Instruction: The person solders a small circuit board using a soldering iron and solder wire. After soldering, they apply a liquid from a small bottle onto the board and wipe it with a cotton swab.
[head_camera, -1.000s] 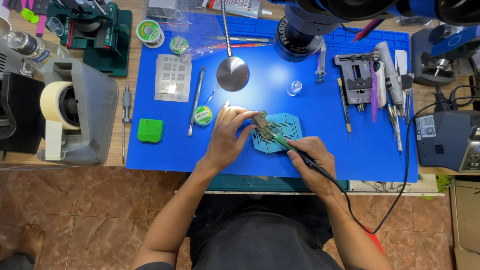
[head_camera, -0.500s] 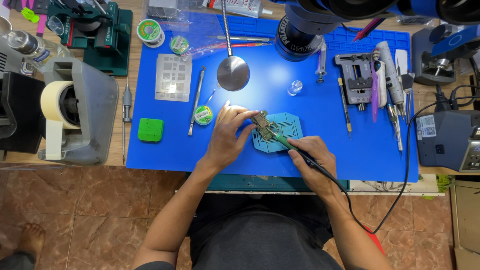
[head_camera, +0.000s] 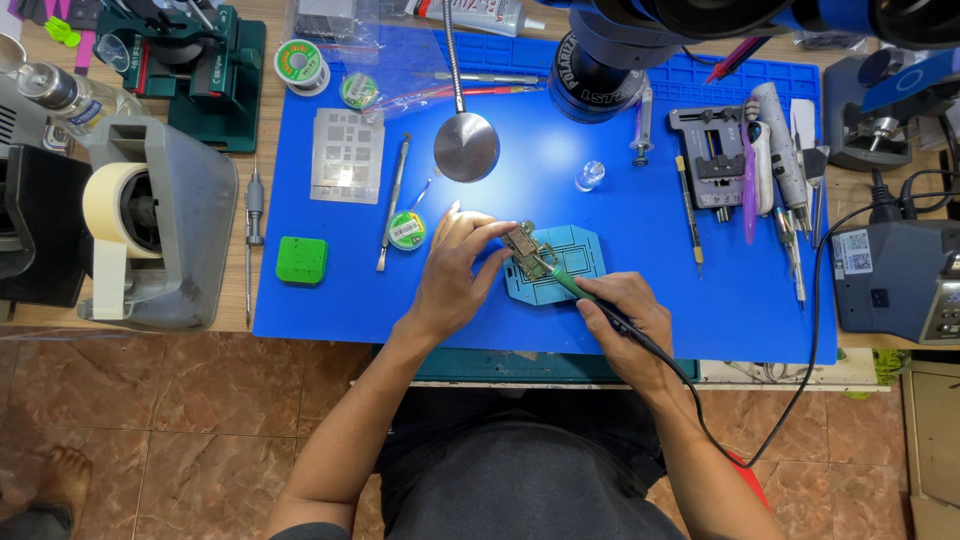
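- The small circuit board (head_camera: 522, 245) sits on a light-blue holder pad (head_camera: 556, 264) near the front edge of the blue work mat (head_camera: 620, 230), a little right of the mat's middle.
- The left hand (head_camera: 455, 270) is half closed, its fingertips (head_camera: 500, 232) pinching the board's left end to keep it from sliding.
- The right hand (head_camera: 622, 318) is closed in a pen grip around a green-handled soldering iron (head_camera: 570, 285), whose tip meets the board from the right.
- Judged from this pose, the step goes best with the right wrist rested on the mat, the tip brought in at a low angle, and contact kept brief so neighbouring parts stay cool.
- The left fingers are better kept on the board's edge, clear of the hot tip.
- The iron's black cable (head_camera: 790, 400) runs off the front edge toward the station (head_camera: 895, 280) at the right; some slack keeps it from tugging the hand.
- A small solder spool (head_camera: 406, 230) lies just left of the left hand.
- The exact joint under the tip is too small to make out; it is probably near the board's centre.
- The microscope head (head_camera: 640, 40) is cut off at the mat's back edge.
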